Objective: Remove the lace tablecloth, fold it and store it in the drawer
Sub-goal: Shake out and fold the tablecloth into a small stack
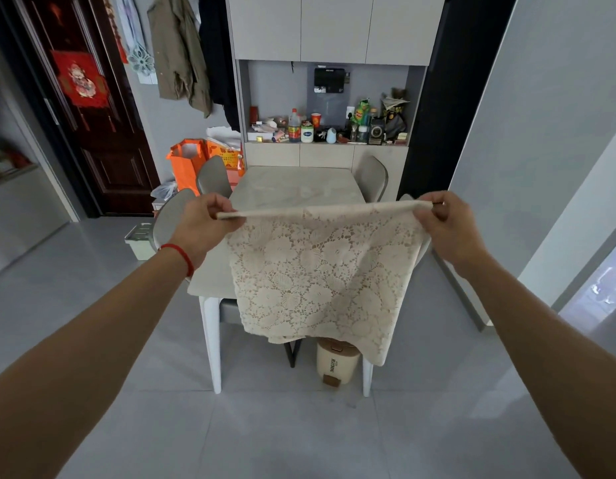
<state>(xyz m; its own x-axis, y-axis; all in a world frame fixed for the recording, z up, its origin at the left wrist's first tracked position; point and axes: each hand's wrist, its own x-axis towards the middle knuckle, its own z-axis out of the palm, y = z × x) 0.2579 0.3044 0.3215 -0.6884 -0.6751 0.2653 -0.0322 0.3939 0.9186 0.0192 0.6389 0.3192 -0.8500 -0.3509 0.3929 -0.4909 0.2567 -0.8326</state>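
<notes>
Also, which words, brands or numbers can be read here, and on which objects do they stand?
"RUIZHENG", uncertain: vertical print on the cream bin under the table.
Bottle and jar labels on the shelf: too small to read.
Orange bag print: too blurred.
Lace tablecloth: no text.

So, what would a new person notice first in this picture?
First, the cream lace tablecloth, hanging in the middle, stretched between the left hand and the right hand, which pinch its top edge. Behind it stands the bare pale dining table. At the far left, a red ornament hangs on the dark door.
</notes>
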